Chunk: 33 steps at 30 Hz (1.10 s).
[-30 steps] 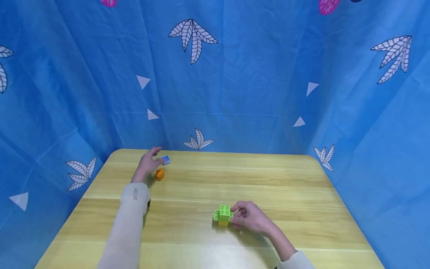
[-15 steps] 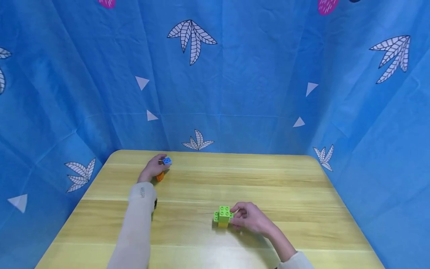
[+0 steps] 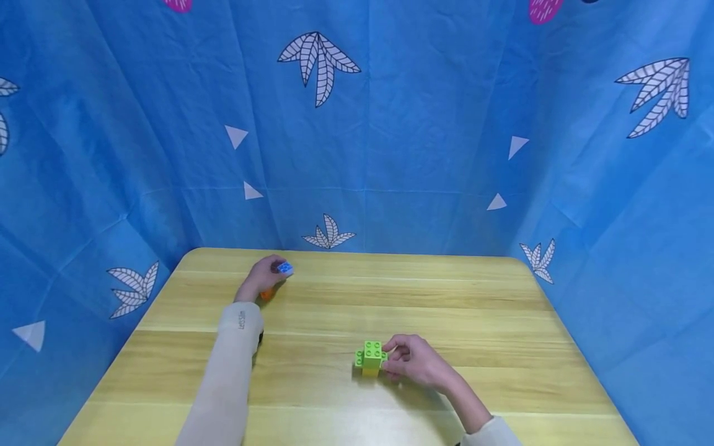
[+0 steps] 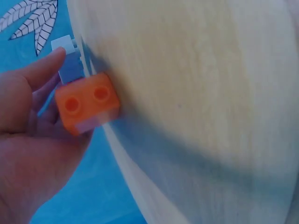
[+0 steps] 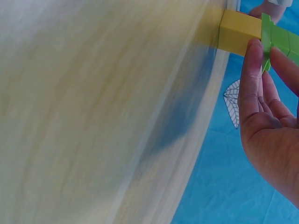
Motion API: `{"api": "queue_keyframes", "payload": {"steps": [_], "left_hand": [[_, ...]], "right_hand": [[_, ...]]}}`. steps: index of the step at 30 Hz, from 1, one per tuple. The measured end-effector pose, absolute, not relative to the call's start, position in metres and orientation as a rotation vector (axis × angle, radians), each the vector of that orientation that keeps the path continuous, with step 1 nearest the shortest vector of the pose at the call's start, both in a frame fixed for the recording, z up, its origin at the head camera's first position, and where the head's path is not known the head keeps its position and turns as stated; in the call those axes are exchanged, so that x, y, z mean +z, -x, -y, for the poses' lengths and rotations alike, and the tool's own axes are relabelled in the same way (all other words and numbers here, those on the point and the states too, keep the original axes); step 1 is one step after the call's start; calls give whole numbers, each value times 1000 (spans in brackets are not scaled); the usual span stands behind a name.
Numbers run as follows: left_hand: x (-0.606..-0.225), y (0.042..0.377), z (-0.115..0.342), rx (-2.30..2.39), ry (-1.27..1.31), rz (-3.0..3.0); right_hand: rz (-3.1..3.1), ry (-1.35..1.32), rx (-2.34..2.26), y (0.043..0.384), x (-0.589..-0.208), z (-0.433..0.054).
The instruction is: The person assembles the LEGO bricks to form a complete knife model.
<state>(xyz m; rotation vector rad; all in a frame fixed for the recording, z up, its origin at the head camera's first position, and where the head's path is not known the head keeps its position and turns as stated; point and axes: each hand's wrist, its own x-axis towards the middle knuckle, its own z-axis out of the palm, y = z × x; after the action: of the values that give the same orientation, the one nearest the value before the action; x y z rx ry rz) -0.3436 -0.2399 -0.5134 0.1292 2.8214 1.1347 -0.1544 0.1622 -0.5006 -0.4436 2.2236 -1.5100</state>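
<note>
At the table's far left, my left hand [image 3: 263,275] pinches a blue toy building brick [image 3: 286,268] between thumb and fingers. An orange brick [image 4: 88,103] with two round holes or studs facing the camera sits close by the palm, partly covered by the hand in the head view. Nearer the front, a small stack stands on the table: a yellow brick [image 5: 239,31] at the bottom, a wider green piece [image 3: 359,358] across it and a green studded brick [image 3: 372,354] on top. My right hand [image 3: 417,360] pinches the right end of the wide green piece.
Pale wooden table [image 3: 457,303] with rounded far corners. A blue patterned curtain [image 3: 424,124] hangs along its back and both sides.
My left hand came down on the blue brick, took hold of it and shifted it slightly right. The orange brick is now more covered. My right hand and the stack kept their place.
</note>
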Motion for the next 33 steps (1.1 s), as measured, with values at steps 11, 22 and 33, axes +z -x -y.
{"api": "queue_keyframes", "payload": {"steps": [11, 22, 33], "left_hand": [[-502, 335, 226, 1278, -219, -2766], [-491, 307, 206, 1449, -428, -2752], [-476, 271, 179, 1589, -620, -2702]], "right_hand": [[-2217, 444, -1513, 155, -499, -163], [-2213, 433, -1503, 156, -497, -163], [-2204, 439, -1523, 156, -496, -162]]}}
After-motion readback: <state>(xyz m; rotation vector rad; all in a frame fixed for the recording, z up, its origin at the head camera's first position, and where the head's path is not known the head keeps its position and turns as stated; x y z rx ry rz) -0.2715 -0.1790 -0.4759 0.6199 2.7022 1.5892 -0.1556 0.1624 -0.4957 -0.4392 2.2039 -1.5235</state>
